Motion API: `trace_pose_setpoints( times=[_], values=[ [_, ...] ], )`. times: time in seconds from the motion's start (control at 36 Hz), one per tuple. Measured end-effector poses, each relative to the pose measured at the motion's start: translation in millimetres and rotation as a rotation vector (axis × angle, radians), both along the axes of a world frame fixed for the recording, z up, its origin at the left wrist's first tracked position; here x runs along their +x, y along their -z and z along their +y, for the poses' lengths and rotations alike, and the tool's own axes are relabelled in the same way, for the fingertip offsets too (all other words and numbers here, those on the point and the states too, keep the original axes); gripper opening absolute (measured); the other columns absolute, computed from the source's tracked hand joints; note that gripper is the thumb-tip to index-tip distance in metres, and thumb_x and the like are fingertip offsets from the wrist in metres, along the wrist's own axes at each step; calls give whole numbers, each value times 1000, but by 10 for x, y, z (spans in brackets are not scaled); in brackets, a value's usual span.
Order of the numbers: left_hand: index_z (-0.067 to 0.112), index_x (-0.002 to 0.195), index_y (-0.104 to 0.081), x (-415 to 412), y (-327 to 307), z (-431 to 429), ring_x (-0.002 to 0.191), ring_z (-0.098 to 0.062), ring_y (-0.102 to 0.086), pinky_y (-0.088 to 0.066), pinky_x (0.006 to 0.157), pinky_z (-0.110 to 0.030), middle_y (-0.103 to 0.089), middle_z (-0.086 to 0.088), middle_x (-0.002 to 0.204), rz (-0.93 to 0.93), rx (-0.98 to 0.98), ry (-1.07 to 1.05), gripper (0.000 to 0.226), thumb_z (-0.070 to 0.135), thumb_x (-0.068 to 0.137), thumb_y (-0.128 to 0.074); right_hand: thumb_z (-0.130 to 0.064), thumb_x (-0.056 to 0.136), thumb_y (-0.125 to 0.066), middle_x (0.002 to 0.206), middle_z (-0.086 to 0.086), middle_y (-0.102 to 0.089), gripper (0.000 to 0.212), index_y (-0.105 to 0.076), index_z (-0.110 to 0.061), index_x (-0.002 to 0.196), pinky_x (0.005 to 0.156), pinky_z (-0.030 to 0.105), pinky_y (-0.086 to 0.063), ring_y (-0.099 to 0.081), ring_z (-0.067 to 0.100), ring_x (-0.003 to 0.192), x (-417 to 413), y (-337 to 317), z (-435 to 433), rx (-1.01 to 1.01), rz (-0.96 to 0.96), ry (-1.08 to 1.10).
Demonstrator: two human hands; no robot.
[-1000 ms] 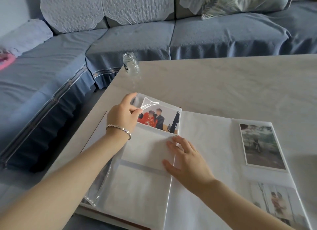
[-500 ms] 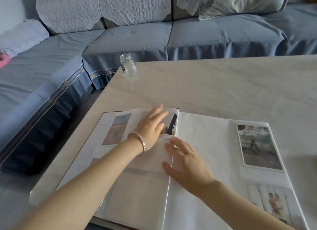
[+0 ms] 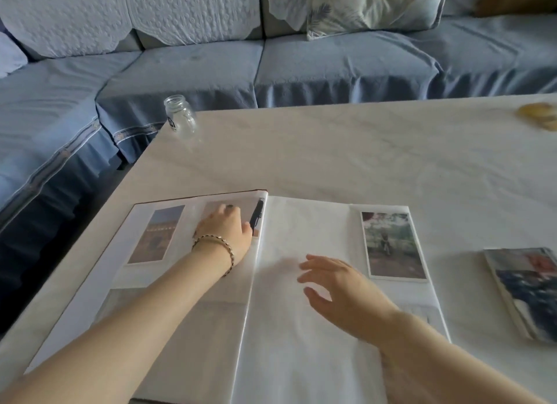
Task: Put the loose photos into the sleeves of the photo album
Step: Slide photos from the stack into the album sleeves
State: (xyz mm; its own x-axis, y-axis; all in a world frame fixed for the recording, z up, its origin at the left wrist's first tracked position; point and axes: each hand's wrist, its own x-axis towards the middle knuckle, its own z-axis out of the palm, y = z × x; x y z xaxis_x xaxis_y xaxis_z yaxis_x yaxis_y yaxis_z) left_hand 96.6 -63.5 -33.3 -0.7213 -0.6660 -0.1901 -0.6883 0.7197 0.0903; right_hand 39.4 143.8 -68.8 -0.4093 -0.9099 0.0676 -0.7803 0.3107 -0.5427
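The photo album (image 3: 301,223) lies open on the pale table (image 3: 346,150). My left hand (image 3: 226,232), a bracelet on its wrist, presses flat on a sleeved photo (image 3: 256,216) at the top of the left page, beside the spine. Another sleeved photo (image 3: 156,235) sits to its left. My right hand (image 3: 337,286) hovers above the right page with its fingers spread and holds nothing. On that page's upper right is one more photo (image 3: 391,247). A stack of loose photos (image 3: 527,289) lies on the table right of the album.
A small clear glass jar (image 3: 180,120) stands at the table's far left corner. A blurred yellowish object (image 3: 539,114) lies at the far right edge. A blue sofa (image 3: 301,66) wraps around the table's far and left sides.
My left hand let go of the sleeve flap and now presses flat on the photo. My right hand lifted off the left page and moved right. The view shifted right, showing the loose stack.
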Motion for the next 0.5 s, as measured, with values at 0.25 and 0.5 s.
trace_pose_setpoints(
  times=[0.25,0.5],
  values=[
    [24,101,-60,-152,-59,1071,93,-14,-56,-44,77,-24,-60,10,99,189,148,392,20,29,95,-42,-11,78,-72,111,0,-67,26,-72,-16,103,85,26,-46,-64,22,99,-539,-119,1362,83,140,509],
    [31,101,-61,-229,16,1425,91,-11,-58,-46,78,-24,-61,14,90,169,213,398,18,33,94,-44,-46,89,-47,124,1,-48,49,-43,-18,130,95,29,-36,-44,21,120,-844,19,2085,493,174,835]
  ],
)
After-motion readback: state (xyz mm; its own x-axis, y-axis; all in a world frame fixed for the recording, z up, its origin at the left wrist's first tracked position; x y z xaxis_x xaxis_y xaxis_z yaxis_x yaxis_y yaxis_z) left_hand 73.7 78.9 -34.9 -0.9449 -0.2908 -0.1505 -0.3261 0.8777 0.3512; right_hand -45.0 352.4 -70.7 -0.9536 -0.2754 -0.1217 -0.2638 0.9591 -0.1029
